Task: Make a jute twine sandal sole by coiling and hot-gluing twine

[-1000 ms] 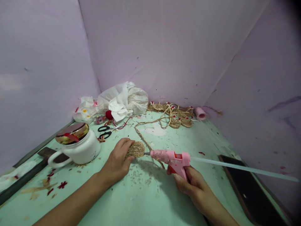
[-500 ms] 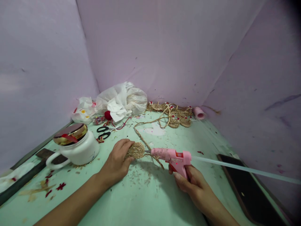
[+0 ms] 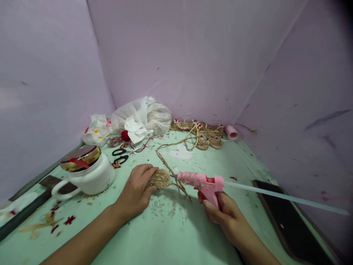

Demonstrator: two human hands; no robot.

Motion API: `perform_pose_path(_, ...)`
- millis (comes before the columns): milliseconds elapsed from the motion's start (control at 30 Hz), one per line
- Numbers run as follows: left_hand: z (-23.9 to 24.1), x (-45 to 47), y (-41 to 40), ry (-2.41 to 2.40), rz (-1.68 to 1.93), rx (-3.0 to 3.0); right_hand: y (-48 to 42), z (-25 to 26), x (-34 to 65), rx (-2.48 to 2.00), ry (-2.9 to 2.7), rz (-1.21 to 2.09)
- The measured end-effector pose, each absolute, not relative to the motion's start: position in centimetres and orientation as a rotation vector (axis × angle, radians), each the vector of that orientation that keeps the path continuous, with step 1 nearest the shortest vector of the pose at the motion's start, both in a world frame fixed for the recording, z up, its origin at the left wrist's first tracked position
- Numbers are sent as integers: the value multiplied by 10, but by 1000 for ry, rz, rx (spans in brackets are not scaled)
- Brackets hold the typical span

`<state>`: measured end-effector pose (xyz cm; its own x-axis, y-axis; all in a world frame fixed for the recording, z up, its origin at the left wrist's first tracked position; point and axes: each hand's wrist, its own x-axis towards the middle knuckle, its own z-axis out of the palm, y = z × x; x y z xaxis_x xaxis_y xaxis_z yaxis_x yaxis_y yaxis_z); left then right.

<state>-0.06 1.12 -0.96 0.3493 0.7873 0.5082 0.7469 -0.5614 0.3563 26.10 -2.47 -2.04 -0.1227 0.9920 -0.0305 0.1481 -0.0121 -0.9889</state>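
Pink glue gun (image 3: 200, 180) pointed at a coiled cord disc (image 3: 161, 178).
Left hand (image 3: 138, 188) gripped disc's left side over the green tabletop (image 3: 154, 239), fingers closed on it; right hand (image 3: 228, 213) had fingers wrapped round the gun's handle. Nozzle tip (image 3: 173, 176) sat at disc's right edge, contact unclear. Loose braided cord (image 3: 165, 162) lay near the nozzle.

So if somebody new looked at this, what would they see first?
Probably the pink glue gun in the right hand, near the middle, with a long pale stick poking out its back toward the right. Its tip points at the tan rope coil in the left hand. Next might be the white mug on the left, topped by a gold-rimmed lid.
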Motion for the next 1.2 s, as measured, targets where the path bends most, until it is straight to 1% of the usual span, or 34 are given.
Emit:
perform_pose_path(667,-13,-1,11,1307,1049,2654,-23,-25,262,-1254,-1367,1255)
perform_pose_path(867,-12,-1,10,1293,1070,2650,-22,-11,258,-1228,-1300,1283)
perform_pose_path(1000,-11,-1,10,1271,1066,2633,-24,0,256,-1262,-1227,1233)
perform_pose_path(1200,-11,-2,11,1240,1075,2639,-22,-3,261,-1240,-1277,1246)
